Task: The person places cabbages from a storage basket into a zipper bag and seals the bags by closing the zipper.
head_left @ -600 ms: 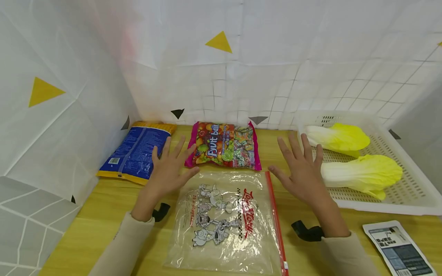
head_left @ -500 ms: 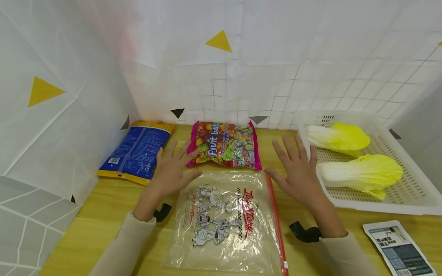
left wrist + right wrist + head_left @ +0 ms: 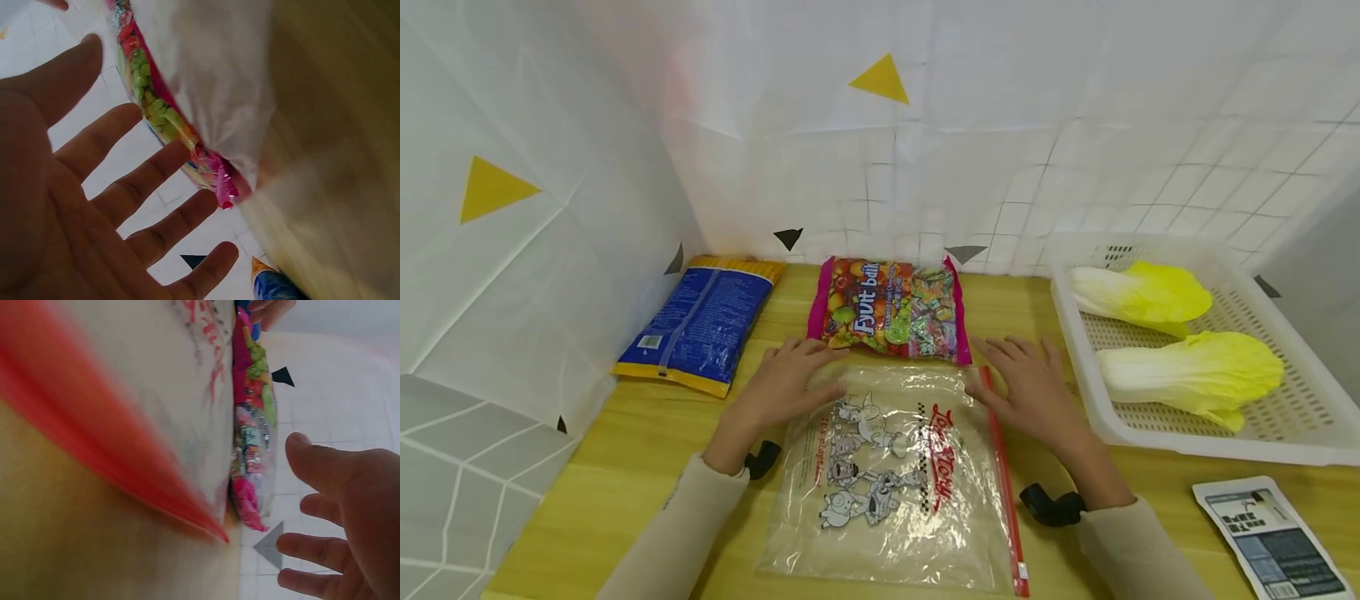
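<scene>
A clear zip bag (image 3: 887, 550) with cartoon figures, red lettering and a red slider edge lies flat on the wooden table. Over its far left corner my left hand (image 3: 786, 387) hovers with fingers spread, holding nothing. My right hand (image 3: 1030, 396) is held the same way near the far right corner, beside the red zip. Just beyond the fingertips lies a pink-edged bag of fruit candies (image 3: 891, 308). In the left wrist view the fingers overlap the candy bag (image 3: 156, 106); in the right wrist view the right fingers stand apart from the red zip (image 3: 125, 450).
At the back left lies a blue and yellow packet (image 3: 700, 325). A white perforated basket (image 3: 1150, 442) on the right holds two Chinese cabbages (image 3: 1191, 375). In front of it is a white and dark pouch (image 3: 1273, 537). White sheeting walls (image 3: 820, 183) enclose the back and left.
Both hands have come down and back toward the zip bag, the right one also shifting left. The objects on the table stay in place, while the head view has tilted slightly.
</scene>
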Demonstrator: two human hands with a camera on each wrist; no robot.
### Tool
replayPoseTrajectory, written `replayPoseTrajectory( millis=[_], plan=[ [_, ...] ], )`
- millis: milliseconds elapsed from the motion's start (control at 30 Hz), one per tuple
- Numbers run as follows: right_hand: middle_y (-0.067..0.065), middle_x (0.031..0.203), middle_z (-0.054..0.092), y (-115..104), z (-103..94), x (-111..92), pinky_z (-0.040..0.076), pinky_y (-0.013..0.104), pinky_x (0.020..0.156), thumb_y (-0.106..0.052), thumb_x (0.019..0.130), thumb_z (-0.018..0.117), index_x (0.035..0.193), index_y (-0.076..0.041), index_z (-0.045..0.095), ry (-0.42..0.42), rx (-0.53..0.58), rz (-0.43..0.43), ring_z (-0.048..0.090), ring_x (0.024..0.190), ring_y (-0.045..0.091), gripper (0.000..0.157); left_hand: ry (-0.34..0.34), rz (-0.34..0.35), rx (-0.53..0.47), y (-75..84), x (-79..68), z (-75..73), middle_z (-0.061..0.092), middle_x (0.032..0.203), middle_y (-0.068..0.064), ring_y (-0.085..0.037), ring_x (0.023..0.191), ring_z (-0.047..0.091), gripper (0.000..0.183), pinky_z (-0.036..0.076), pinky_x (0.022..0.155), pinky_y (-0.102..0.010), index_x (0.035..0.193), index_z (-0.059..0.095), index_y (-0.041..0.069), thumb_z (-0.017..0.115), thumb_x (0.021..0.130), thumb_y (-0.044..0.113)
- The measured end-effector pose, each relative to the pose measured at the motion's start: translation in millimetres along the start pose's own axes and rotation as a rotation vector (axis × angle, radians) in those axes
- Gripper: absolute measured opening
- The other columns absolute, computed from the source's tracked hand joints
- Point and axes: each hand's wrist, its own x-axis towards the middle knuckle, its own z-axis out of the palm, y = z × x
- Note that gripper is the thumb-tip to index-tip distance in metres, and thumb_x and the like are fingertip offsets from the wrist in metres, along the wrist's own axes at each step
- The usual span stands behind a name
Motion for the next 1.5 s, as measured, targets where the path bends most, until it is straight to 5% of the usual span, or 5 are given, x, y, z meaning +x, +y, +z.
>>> replayPoseTrajectory(
  millis=[400, 833, 1133, 1500],
  plan=[
    [0.018, 0.13, 0.065, 21.8, 18.3, -0.8, 0.031, 0.067, 0.101, -0.039, 0.091, 0.075, 0.142, -0.012, 0.059, -0.098, 0.021, 0.074, 0.054, 0.121, 0.043, 0.06, -0.057, -0.051, -0.012, -9.8, 5.2, 11.7, 0.052, 0.148, -0.008, -0.036, 0.137, 0.043, 0.062, 0.037, 0.104, -0.059, 0.146, 0.056, 0.03, 0.072, 0.09, 0.054],
    [0.012, 0.11, 0.062, 28.0, 25.1, 0.7, 0.027, 0.048, 0.081, -0.042, 0.09, 0.077, 0.133, -0.012, 0.065, -0.117, 0.074, 0.143, 0.047, 0.101, 0.031, 0.054, -0.082, -0.086, 0.009, -12.2, 4.9, 15.8, 0.054, 0.134, -0.009, -0.033, 0.123, 0.045, 0.07, 0.038, 0.094, -0.053, 0.144, 0.058, 0.024, 0.077, 0.085, 0.056],
    [0.011, 0.106, 0.059, 29.6, 26.0, -0.7, 0.029, 0.052, 0.081, -0.037, 0.089, 0.078, 0.124, -0.015, 0.068, -0.11, 0.122, 0.149, 0.045, 0.1, 0.03, 0.043, -0.078, -0.107, -0.001, -14.6, 6.8, 18.6, 0.055, 0.133, -0.009, -0.032, 0.121, 0.044, 0.074, 0.036, 0.096, -0.054, 0.143, 0.059, 0.022, 0.078, 0.082, 0.059],
    [0.016, 0.106, 0.058, 30.3, 28.0, 0.2, 0.031, 0.057, 0.084, -0.04, 0.09, 0.077, 0.128, -0.011, 0.067, -0.112, 0.133, 0.161, 0.047, 0.101, 0.035, 0.05, 0.008, -0.115, -0.115, -20.5, 9.4, 20.8, 0.058, 0.117, -0.004, -0.029, 0.114, 0.046, 0.029, 0.033, 0.092, -0.049, 0.105, 0.066, 0.021, 0.079, 0.088, 0.04]
  ],
)
